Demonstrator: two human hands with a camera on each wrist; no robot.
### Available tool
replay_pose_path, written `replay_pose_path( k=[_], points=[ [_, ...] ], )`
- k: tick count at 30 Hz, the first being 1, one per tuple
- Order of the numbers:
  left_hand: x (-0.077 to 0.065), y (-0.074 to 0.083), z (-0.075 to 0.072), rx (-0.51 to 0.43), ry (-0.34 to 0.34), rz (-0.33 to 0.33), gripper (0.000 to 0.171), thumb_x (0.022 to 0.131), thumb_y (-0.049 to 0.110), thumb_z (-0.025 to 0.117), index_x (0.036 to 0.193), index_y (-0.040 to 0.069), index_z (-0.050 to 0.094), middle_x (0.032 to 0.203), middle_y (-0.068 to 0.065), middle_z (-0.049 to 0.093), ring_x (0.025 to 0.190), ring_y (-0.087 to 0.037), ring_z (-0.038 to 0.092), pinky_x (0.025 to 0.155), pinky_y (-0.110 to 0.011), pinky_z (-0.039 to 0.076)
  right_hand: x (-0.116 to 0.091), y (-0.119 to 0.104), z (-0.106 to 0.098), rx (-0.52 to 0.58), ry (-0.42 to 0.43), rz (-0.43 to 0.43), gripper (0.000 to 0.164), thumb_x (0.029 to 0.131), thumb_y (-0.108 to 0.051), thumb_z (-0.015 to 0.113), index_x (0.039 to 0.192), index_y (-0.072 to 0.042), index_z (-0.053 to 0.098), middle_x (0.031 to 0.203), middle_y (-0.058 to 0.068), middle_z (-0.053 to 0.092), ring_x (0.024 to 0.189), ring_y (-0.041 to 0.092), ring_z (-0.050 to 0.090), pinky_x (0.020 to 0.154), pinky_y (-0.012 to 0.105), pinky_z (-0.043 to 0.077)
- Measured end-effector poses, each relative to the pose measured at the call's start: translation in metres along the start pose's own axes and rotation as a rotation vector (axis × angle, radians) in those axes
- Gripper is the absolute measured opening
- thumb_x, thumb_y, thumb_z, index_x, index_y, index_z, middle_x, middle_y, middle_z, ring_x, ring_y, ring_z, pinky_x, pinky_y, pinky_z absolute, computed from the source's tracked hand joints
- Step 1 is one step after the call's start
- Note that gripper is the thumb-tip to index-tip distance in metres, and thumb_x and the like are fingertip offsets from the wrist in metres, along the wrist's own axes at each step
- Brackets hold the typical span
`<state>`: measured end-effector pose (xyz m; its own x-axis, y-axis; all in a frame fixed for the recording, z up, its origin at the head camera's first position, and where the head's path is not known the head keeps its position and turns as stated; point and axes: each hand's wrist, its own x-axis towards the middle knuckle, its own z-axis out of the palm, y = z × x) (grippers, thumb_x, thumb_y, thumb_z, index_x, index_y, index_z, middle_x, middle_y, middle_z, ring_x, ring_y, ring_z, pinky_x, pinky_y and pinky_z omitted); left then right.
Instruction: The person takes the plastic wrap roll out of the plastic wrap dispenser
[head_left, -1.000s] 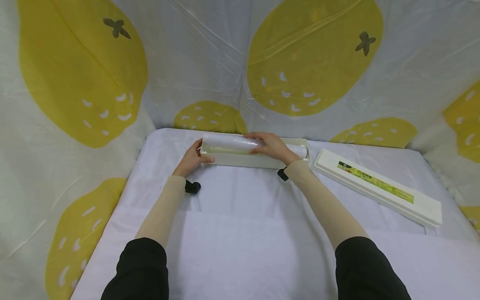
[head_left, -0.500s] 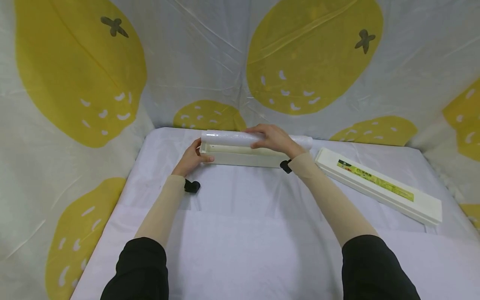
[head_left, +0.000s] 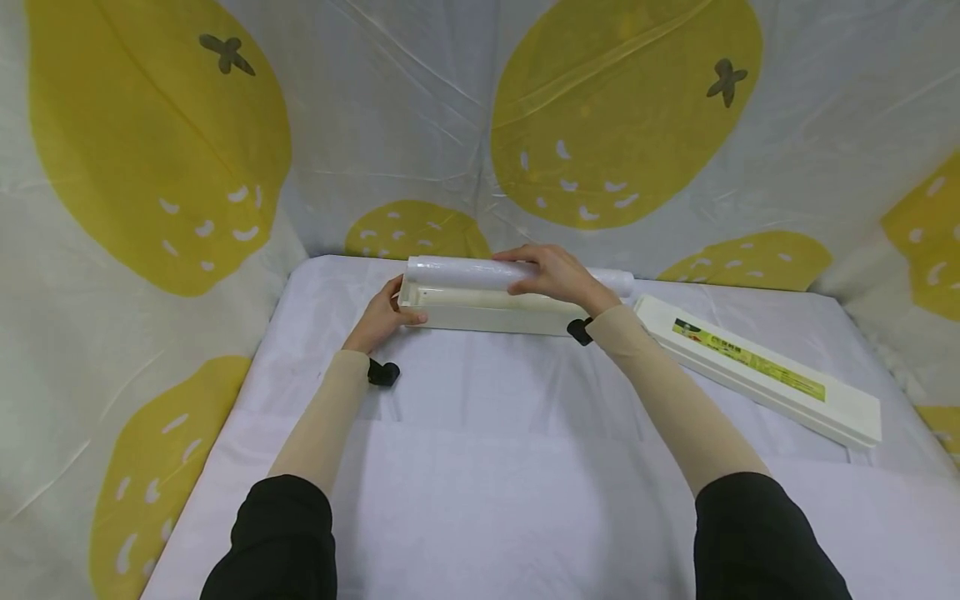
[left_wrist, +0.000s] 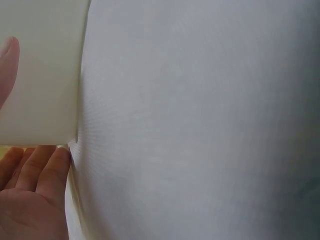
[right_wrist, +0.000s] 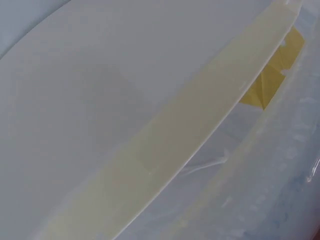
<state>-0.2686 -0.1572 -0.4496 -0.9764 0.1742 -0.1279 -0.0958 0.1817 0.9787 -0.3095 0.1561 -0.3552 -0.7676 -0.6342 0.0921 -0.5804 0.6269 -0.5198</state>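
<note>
At the far side of the table lies a long off-white plastic box point(head_left: 487, 317), open at the top. My left hand point(head_left: 375, 323) grips its left end, thumb on the front wall and fingers round the end. In the left wrist view, the hand point(left_wrist: 35, 205) touches the box's end point(left_wrist: 45, 90). My right hand point(head_left: 555, 279) holds a roll of clear plastic film point(head_left: 457, 272) from above, near its middle. The roll is raised over the box's far edge, sticking out beyond its right end. The right wrist view has the film roll point(right_wrist: 285, 165) beside the box wall point(right_wrist: 175, 135).
A long white lid point(head_left: 851, 408) with a yellow-green label point(head_left: 750, 360) lies slanted at the right. White cloth point(head_left: 510, 500) covers the table. Behind it hangs a curtain point(head_left: 420, 125) printed with large yellow lemons.
My right hand has lifted the film roll out of the box, then shifted it slightly right and away. The left hand has kept its grip on the box's left end.
</note>
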Motion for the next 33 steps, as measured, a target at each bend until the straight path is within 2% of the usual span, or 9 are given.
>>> replay_pose_path(
  k=[12,21,33],
  points=[
    [0.001,-0.002,0.000,-0.021,0.001,-0.010,0.093,0.080,0.000,0.076,0.153,0.011,0.019,0.153,-0.007,0.028,0.129,-0.028,0.041,0.106,-0.041,0.031,-0.013,0.000,-0.007,0.007,-0.001,-0.012,0.055,0.081,-0.034,0.077,0.133,-0.026,0.060,0.131,-0.005,0.058,0.120,0.020,0.051,0.098,0.040,0.038],
    [-0.003,-0.001,-0.001,-0.005,-0.010,0.030,0.095,0.078,0.008,0.080,0.152,0.007,0.021,0.149,-0.011,0.033,0.123,-0.026,0.047,0.103,-0.038,0.035,-0.021,0.003,-0.010,-0.001,0.012,0.002,0.056,0.081,-0.033,0.078,0.133,-0.027,0.059,0.130,-0.003,0.059,0.115,0.020,0.054,0.094,0.040,0.040],
    [0.003,-0.002,0.002,-0.019,-0.011,-0.005,0.093,0.081,-0.004,0.074,0.153,0.009,0.017,0.150,-0.012,0.033,0.126,-0.030,0.044,0.103,-0.041,0.035,-0.035,0.013,-0.015,0.000,0.033,0.018,0.055,0.081,-0.025,0.078,0.133,-0.023,0.059,0.131,-0.001,0.058,0.122,0.023,0.050,0.099,0.041,0.037]
  ],
)
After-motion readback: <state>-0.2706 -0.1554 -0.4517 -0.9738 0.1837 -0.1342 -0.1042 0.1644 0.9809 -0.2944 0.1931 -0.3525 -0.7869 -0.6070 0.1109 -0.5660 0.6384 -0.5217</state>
